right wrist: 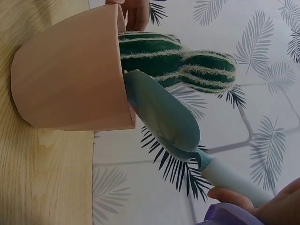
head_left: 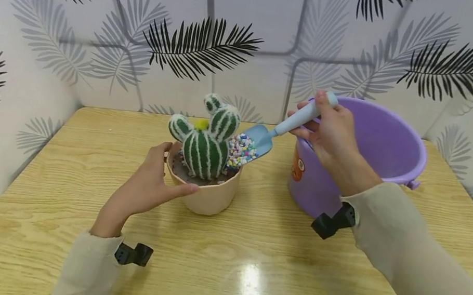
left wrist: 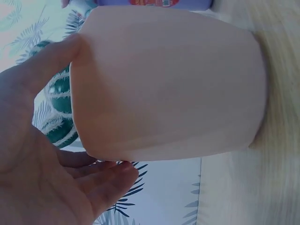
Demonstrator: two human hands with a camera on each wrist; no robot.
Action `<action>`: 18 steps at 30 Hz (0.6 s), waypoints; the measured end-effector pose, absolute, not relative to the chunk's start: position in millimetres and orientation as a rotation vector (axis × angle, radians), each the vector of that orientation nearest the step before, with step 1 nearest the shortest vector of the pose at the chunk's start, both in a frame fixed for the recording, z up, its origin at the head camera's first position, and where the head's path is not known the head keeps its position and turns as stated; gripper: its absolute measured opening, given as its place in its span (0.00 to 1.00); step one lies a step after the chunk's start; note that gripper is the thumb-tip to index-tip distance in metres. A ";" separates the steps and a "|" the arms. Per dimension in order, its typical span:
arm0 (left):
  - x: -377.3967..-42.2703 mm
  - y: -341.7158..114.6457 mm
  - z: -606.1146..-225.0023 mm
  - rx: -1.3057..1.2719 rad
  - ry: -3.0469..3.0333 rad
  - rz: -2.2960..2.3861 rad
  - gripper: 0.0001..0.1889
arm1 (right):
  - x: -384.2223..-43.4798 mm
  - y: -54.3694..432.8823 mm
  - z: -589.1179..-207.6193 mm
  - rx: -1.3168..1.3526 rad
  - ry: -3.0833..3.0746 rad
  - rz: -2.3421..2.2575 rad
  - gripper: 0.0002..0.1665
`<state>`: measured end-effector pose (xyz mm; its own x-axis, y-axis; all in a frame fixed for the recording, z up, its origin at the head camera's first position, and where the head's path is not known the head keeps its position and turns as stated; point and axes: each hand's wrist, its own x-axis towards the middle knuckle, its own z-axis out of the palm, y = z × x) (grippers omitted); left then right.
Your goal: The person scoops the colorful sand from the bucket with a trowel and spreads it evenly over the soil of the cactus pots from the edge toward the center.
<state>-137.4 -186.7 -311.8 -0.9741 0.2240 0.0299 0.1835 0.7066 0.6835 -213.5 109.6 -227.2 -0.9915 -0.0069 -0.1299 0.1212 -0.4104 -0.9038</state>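
Observation:
A green plush-looking cactus with white ribs and a yellow bloom stands in a peach flower pot on the table. My left hand holds the pot at its rim, thumb along the near side and fingers round the left. By its pale blue handle, my right hand grips a small trowel. Its blade carries multicoloured pebbles and tilts down over the pot's right rim. In the right wrist view the underside of the blade hides the pebbles; its tip reaches beside the cactus.
Close behind and below my right hand stands a purple bucket with an orange sticker on its side. The wooden table meets a leaf-patterned wall covering at its back edge.

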 end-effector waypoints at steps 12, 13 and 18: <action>-149.1 -191.4 -313.7 0.485 2.814 1.188 0.49 | -211.9 107.2 -225.4 0.159 1.679 -2.551 0.12; -149.2 -191.4 -313.7 0.484 2.816 1.185 0.49 | -212.2 107.1 -225.5 0.162 1.681 -2.552 0.12; -148.4 -190.8 -313.4 0.466 2.815 1.174 0.48 | -213.9 105.9 -225.9 0.174 1.720 -2.524 0.13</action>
